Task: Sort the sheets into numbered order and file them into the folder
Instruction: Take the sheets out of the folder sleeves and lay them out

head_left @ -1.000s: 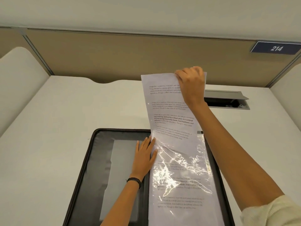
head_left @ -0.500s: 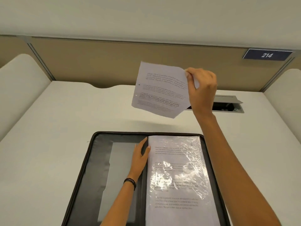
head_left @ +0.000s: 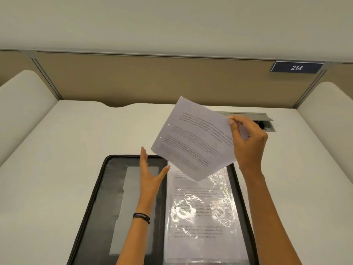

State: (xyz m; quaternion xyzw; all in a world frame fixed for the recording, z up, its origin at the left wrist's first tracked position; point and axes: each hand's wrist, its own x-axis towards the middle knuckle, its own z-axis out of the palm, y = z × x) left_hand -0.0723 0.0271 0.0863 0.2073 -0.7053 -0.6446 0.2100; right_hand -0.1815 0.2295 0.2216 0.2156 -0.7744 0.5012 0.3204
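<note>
A: How is the sheet (head_left: pixel 194 138) expected to handle?
B: Light, thin, easily creased; an edge is best taken. It is pinched at its right edge by the right hand (head_left: pixel 248 142), tilted above the open folder (head_left: pixel 107 188).
A: And the left hand (head_left: pixel 150 175)?
B: Spread open, nothing held, just beside the sheet's lower left edge.

Matt printed paper sheet (head_left: pixel 194 138); glossy, crinkled clear plastic sleeve (head_left: pixel 202 211) — catching glare; folder (head_left: pixel 99 197) black, leather-like, faint sheen; desk (head_left: pixel 57 169) smooth, matt white; grey metal hatch (head_left: pixel 267 119).
</note>
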